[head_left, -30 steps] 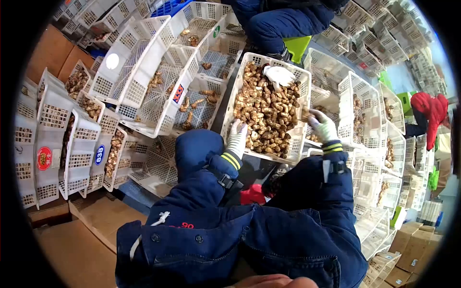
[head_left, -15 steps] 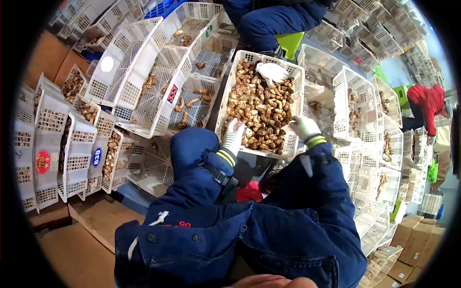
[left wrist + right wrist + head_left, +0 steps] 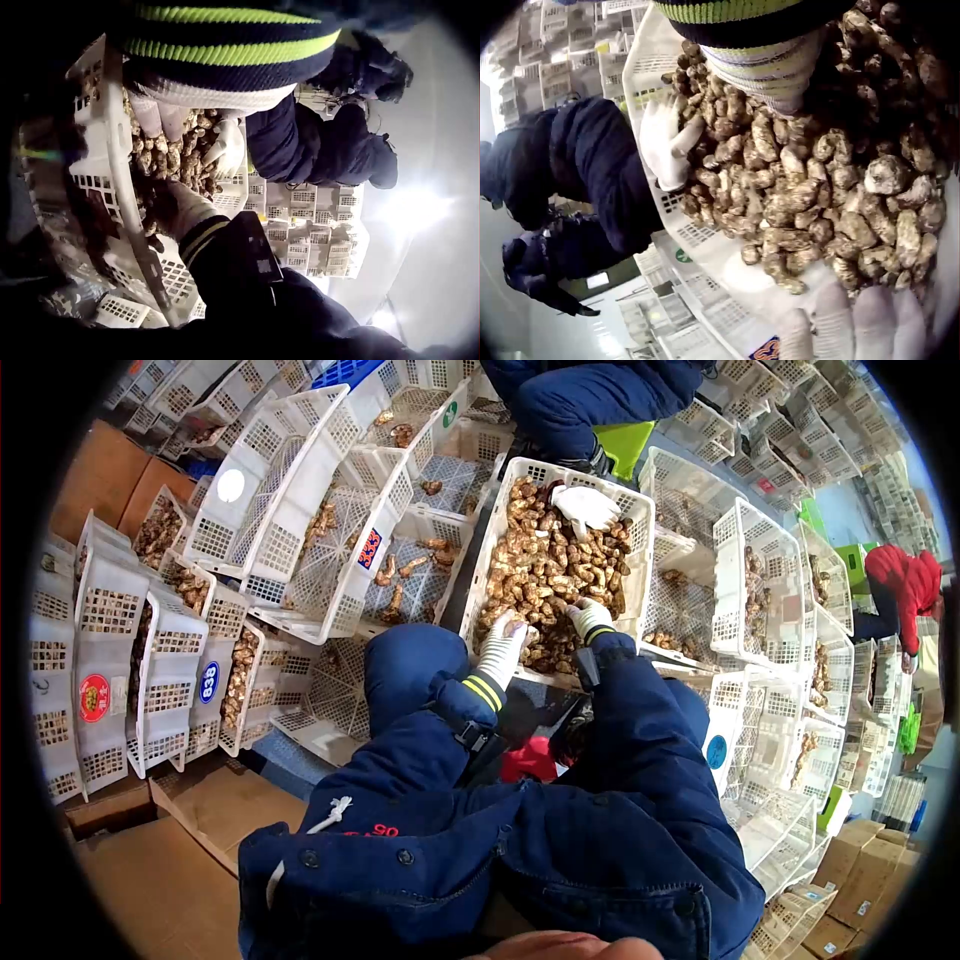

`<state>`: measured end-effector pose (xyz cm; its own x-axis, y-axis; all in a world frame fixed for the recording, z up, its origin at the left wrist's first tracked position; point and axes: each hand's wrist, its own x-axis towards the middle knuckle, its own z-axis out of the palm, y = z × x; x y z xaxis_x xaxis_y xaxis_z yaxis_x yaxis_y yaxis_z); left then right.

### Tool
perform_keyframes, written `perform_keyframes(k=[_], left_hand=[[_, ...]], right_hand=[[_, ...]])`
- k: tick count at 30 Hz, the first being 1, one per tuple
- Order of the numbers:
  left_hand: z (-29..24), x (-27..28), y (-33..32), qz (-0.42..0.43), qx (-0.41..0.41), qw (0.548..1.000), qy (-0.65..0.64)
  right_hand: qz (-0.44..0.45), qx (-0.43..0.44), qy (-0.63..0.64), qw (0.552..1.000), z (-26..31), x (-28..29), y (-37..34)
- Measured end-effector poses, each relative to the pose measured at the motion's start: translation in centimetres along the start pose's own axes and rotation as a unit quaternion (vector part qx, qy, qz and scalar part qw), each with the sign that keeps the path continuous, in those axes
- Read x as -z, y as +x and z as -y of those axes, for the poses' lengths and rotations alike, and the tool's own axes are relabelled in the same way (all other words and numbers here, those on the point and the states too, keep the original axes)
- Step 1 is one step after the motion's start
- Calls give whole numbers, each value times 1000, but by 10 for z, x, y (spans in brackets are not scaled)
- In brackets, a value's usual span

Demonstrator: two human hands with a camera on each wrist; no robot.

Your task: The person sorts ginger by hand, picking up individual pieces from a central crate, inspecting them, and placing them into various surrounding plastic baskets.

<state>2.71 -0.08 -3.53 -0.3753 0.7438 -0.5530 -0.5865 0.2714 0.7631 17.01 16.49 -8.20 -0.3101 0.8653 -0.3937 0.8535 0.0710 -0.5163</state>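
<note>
A white plastic crate (image 3: 480,575) full of brown-and-white mushrooms (image 3: 560,560) stands in front of me. My left hand (image 3: 500,645), in a striped glove, lies over its near left part. Its fingers (image 3: 874,319) are straight and touch the pile's edge in the right wrist view. My right hand (image 3: 592,620) reaches into the mushrooms at the near side, close to the left one. Its fingertips are hidden among them, so I cannot tell whether they hold one. A white glove (image 3: 585,508) is on the far end of the pile.
White perforated crates with some mushrooms line the left (image 3: 330,530) and the right (image 3: 760,580). A person in dark blue trousers (image 3: 590,405) sits beyond the crate. Another in red (image 3: 900,580) is far right. Cardboard boxes (image 3: 190,880) lie at lower left.
My right hand held a mushroom over the crate's right edge, then came left and down into the pile. It no longer shows there. My left hand has shifted slightly inward over the mushrooms.
</note>
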Motion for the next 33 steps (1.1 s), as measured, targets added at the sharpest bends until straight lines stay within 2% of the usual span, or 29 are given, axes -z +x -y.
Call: perform_keyframes(k=[1, 4, 6, 8, 9, 10, 12, 14, 16, 18, 19, 22, 26, 28, 30, 31, 33], left_hand=[[0, -1, -1, -3, 9, 1000, 4], [0, 0, -1, 14, -1, 1000, 24], [1, 0, -4, 4, 4, 1000, 0], [-1, -1, -6, -9, -2, 1000, -12], [-3, 0, -7, -9, 10, 1000, -1], [0, 1, -3, -3, -10, 1000, -6], [4, 5, -2, 6, -4, 1000, 1], [9, 5, 0, 3, 5, 1000, -13], [16, 9, 9, 5, 12, 1000, -14], [22, 15, 15, 11, 20, 1000, -4], [19, 16, 15, 17, 39, 999, -30], [16, 13, 9, -21, 51, 997, -56], [4, 12, 3, -24, 91, 984, -154], [5, 14, 4, -18, 92, 981, -170], [4, 15, 5, 3, 102, 974, -203], [-7, 5, -4, -35, 111, 977, -181], [-9, 5, -1, -41, 106, 975, -188]], right_hand=[[-16, 7, 26, 1000, 7, 9, -9], [60, 6, 112, 992, 20, 26, -22], [-51, 51, -21, 997, 11, 15, -16], [-44, 24, 51, 997, 11, 14, -25], [-74, 34, -50, 995, 13, 9, -24], [-45, 32, -70, 996, 13, 8, -22], [-82, 51, -142, 985, 19, 4, -23], [-83, 126, -144, 978, 26, 10, -26], [-119, 221, -169, 953, 34, 8, -25], [-115, 263, -222, 932, 29, -8, -16], [-54, 238, -248, 938, 28, -15, -10], [-4, 175, -221, 959, 31, -13, -3], [-23, 135, -160, 978, 35, 4, -13], [-61, 138, -96, 984, 30, 5, -8], [-27, 70, 64, 995, 31, 3, -5], [-8, 71, 116, 991, 43, 13, -19], [44, 54, 179, 981, 71, 23, -45]])
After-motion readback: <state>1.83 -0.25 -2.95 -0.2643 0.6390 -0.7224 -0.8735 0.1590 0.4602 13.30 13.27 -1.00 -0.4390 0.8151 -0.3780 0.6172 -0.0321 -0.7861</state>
